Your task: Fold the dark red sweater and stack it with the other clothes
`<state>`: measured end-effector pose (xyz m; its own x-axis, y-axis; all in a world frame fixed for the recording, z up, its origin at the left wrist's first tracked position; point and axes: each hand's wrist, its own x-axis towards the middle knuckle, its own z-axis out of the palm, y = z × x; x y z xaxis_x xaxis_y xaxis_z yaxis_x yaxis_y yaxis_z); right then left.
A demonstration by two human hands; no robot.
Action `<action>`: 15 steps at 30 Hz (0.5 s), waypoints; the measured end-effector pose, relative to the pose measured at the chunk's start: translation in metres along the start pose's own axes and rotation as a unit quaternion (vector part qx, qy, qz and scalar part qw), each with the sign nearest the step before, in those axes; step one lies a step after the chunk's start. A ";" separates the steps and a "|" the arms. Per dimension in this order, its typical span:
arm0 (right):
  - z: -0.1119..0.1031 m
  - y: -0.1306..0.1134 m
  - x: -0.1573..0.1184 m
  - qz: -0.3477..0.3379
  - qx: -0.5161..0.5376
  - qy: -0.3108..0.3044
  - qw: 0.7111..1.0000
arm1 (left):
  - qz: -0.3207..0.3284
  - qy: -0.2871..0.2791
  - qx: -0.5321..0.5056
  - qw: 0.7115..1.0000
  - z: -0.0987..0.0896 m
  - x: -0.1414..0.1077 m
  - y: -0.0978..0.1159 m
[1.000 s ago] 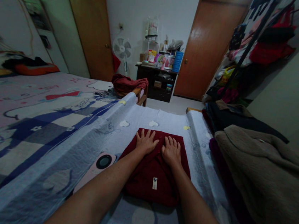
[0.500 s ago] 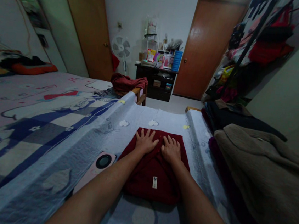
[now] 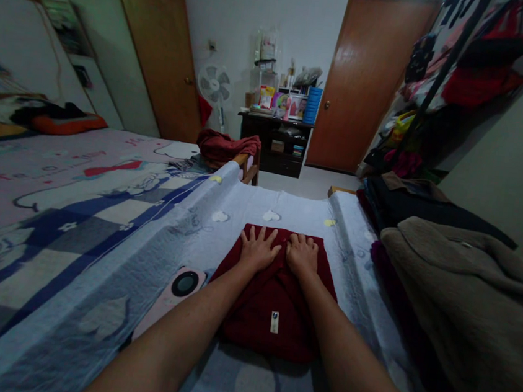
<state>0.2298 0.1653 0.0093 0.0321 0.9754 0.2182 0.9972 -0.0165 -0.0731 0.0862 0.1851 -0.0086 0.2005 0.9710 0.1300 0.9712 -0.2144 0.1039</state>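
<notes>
A folded dark red garment (image 3: 253, 320) lies on the pale blue sheet (image 3: 253, 385) in front of me, a small whitish label on its near part. My left hand (image 3: 258, 250) rests flat on the far left part of the garment, its fingers spread. On the far right part, my right hand (image 3: 302, 256) is bent at the fingers and closed on the cloth; its fingertips are hard to see. To the left of the garment lies a pink case-like object (image 3: 163, 303) with a dark round disc, partly hidden by my left forearm.
A brown fleecy garment (image 3: 461, 292) and dark folded clothes (image 3: 447, 206) are piled at the right. On the left spreads a patterned bedcover (image 3: 74, 201). A reddish cloth (image 3: 222, 148) hangs over the wooden bed end (image 3: 251, 169). Farther back are a fan (image 3: 214, 85) and a dark cabinet (image 3: 271, 144).
The fingers of my right hand have drawn in from spread to bent. My left hand stays flat on the garment. The whole view has shifted slightly.
</notes>
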 end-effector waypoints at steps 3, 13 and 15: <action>0.003 0.001 -0.002 0.005 0.001 0.008 1.000 | 0.003 0.006 0.004 1.000 -0.001 -0.001 0.001; 0.014 0.004 0.002 -0.001 0.024 0.013 1.000 | 0.027 0.029 -0.002 0.999 0.002 -0.001 0.000; 0.016 0.005 0.003 0.003 0.026 0.000 1.000 | 0.043 0.032 -0.002 0.999 0.002 -0.001 0.000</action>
<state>0.2335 0.1717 -0.0058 0.0379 0.9753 0.2176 0.9921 -0.0107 -0.1248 0.0861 0.1845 -0.0103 0.2748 0.9402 0.2014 0.9501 -0.2977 0.0931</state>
